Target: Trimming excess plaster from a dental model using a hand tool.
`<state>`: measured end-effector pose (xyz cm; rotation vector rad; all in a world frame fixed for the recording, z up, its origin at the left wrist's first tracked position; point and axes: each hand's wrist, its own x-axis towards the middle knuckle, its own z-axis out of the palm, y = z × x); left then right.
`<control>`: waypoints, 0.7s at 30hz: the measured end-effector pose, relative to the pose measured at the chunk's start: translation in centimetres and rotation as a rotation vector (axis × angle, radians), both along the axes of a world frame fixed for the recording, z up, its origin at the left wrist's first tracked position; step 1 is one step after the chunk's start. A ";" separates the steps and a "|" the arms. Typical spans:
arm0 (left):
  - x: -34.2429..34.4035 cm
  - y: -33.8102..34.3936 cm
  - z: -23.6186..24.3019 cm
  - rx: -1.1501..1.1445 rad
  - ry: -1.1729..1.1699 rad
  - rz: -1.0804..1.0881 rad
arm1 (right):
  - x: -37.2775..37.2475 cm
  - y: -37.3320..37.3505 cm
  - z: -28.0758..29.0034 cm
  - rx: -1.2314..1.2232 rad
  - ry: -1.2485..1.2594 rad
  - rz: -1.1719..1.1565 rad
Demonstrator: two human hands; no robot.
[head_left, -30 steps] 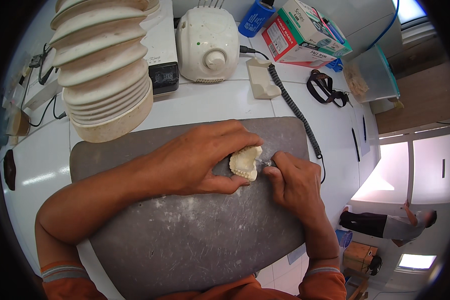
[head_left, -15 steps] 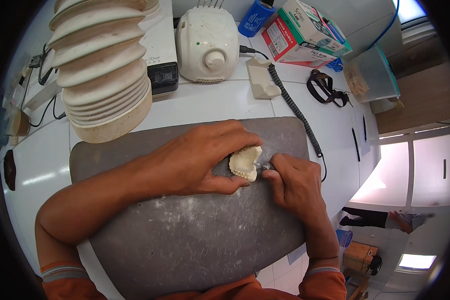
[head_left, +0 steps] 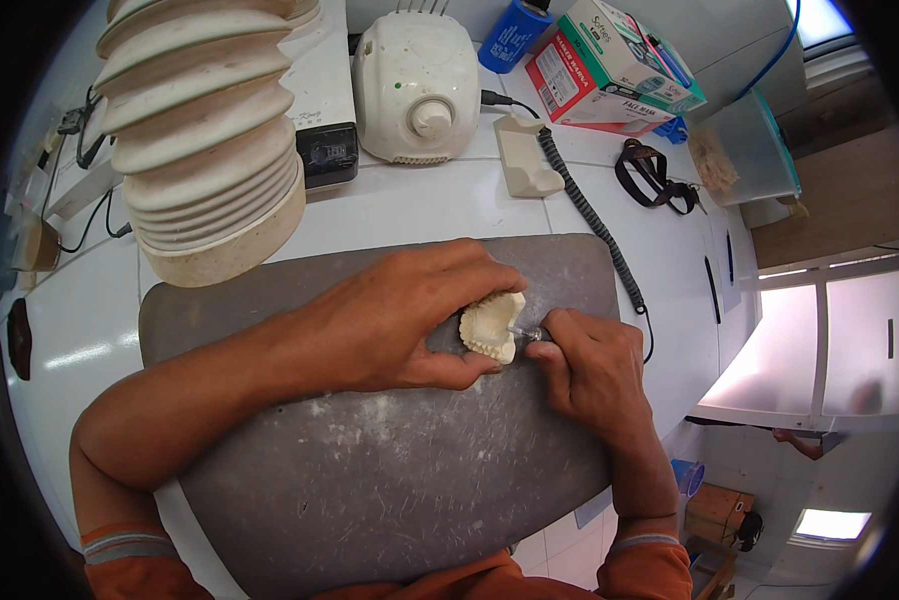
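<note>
Over the worn grey board (head_left: pixel 400 480), my left hand (head_left: pixel 410 315) grips a cream plaster dental cast (head_left: pixel 488 325) between thumb and fingers. A row of moulded teeth runs along the cast's lower left rim. My right hand (head_left: pixel 595 365) is closed around a rotary handpiece (head_left: pixel 535 334), most of which is hidden in the fist. Its metal tip points left and meets the cast's right edge; whether it touches or stands just off, I cannot tell.
A ribbed suction hose (head_left: pixel 205 150) hangs at upper left. Behind the board stand a white control unit (head_left: pixel 418 90), a handpiece rest (head_left: pixel 525 158) and a coiled cord (head_left: pixel 595 215). Mask boxes (head_left: pixel 610 75), a blue bottle (head_left: pixel 513 38) and a dark strap (head_left: pixel 655 180) lie further right.
My hands, the cast and the handpiece keep nearly the same place. At the far right, a person in the background has moved mostly out of sight behind the frosted panel.
</note>
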<state>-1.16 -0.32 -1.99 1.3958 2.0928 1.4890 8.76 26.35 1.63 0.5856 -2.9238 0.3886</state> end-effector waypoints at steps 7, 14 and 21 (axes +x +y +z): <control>0.1 0.0 0.1 0.000 -0.023 0.005 | 0.0 0.1 0.0 -0.001 0.004 0.007; 0.1 0.0 0.1 0.005 -0.019 0.020 | 0.1 0.2 -0.1 0.001 0.011 0.012; 0.1 0.1 0.2 -0.006 -0.019 0.023 | 0.2 0.3 0.0 0.010 -0.010 0.008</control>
